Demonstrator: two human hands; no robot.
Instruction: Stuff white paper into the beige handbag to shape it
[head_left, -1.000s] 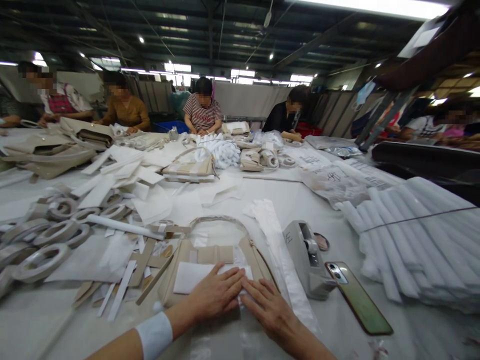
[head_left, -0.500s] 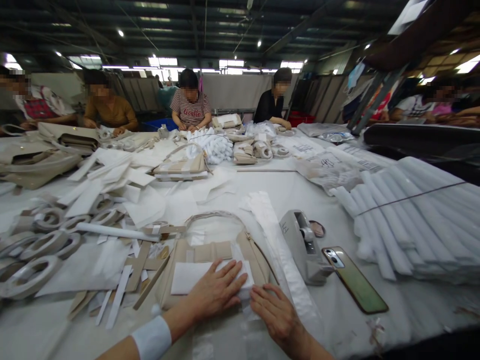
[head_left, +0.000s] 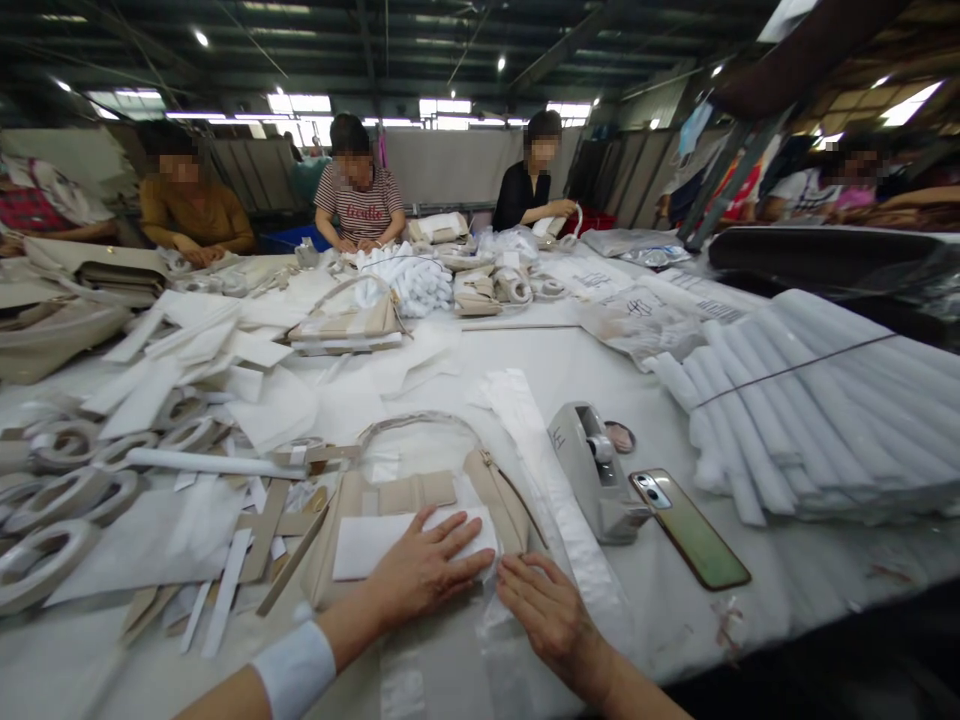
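A beige handbag [head_left: 420, 488] lies flat before me, its strap [head_left: 420, 418] arched away from me. Across its front is a folded white sheet [head_left: 364, 545]. My left hand [head_left: 431, 560] presses flat on this sheet, fingers spread. At the bag's lower right corner rests my right hand [head_left: 547, 612], its fingers stretched out and close together, touching the edge by some clear plastic [head_left: 491, 615]. Whether its thumb pins any of that plastic is hidden. A white sleeve-like band [head_left: 295, 670] wraps my left forearm.
To the right are a tape dispenser [head_left: 600, 480], a phone [head_left: 694, 530] and a tied bundle of white foam tubes [head_left: 810, 400]. Left lie tape-like rolls [head_left: 60, 500], strips [head_left: 229, 590] and white sheets [head_left: 270, 400]. Several people sit across the table.
The view has shifted slightly, so things appear a little further left and higher. Both hands stay on the bag. The person in black across the table now holds up a light-coloured item.
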